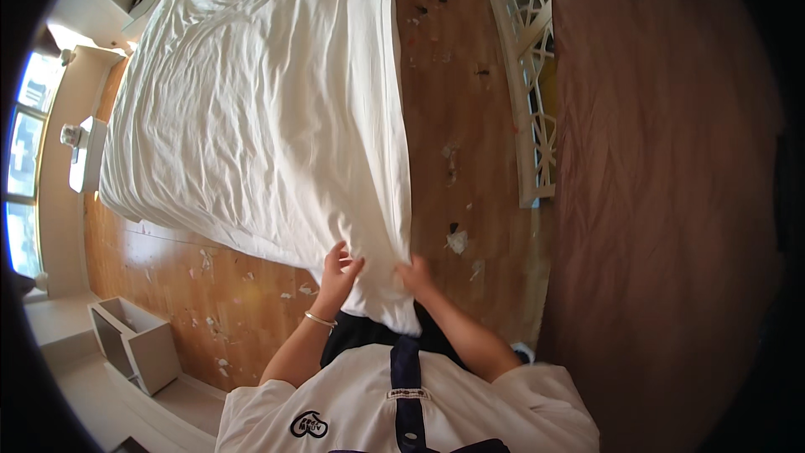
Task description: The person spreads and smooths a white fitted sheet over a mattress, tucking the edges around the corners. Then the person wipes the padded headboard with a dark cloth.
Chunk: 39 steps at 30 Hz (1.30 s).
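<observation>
Both hands were on the near corner of the white bedsheet. Left hand had fingers curled, pinching the sheet's hem, with a bracelet at the wrist. Right hand gripped the hanging corner fold, fingers mostly hidden in cloth, so how far they were closed couldn't be told. Sheet covered the bed, wrinkled, its right edge draping down to the wooden floor. Floor strip right of the sheet was littered with scraps and bounded by a white lattice panel and a brown curtain. Left of the sheet's near corner sat an open white box, with nothing visible inside.
</observation>
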Tool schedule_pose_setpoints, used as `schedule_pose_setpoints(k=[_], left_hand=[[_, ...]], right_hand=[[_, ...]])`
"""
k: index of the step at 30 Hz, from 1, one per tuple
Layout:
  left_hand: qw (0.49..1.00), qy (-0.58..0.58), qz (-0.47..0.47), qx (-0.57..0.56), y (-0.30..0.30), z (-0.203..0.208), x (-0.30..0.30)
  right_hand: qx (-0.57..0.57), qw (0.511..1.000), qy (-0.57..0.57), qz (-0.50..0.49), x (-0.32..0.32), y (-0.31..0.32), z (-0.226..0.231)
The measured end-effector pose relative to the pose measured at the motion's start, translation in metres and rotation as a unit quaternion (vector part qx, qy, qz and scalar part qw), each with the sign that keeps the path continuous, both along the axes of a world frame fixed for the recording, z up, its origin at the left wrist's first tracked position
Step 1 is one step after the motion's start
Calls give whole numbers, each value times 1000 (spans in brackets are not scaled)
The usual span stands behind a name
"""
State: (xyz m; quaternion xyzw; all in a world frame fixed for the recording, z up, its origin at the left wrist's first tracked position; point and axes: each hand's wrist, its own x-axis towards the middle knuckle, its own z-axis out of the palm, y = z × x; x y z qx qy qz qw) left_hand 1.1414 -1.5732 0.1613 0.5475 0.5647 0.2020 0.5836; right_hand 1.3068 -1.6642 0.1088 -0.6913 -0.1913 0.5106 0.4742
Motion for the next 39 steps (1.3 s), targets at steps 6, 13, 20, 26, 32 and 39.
schedule_pose_setpoints(k=[6, 13, 20, 26, 32, 39], left_hand=[[994, 71, -68, -49, 6, -27, 85], [992, -70, 14, -107, 37, -27, 85], [961, -108, -154, -204, 28, -22, 120], [946, -133, -197, -219, 68, -38, 160], [989, -4, -32, 141, 170, 8, 213], [987, 133, 90, 5, 205, 7, 250]], right_hand=[[107, 966, -115, 205, -2, 9, -25], [82, 993, 64, 58, 51, 66, -6], [-68, 992, 105, 5, 127, 200, -10], [-30, 990, 75, -116, 168, 257, 17], [-151, 985, 72, 46, 179, 251, 33], [-50, 946, 198, 251, 215, 310, 40]])
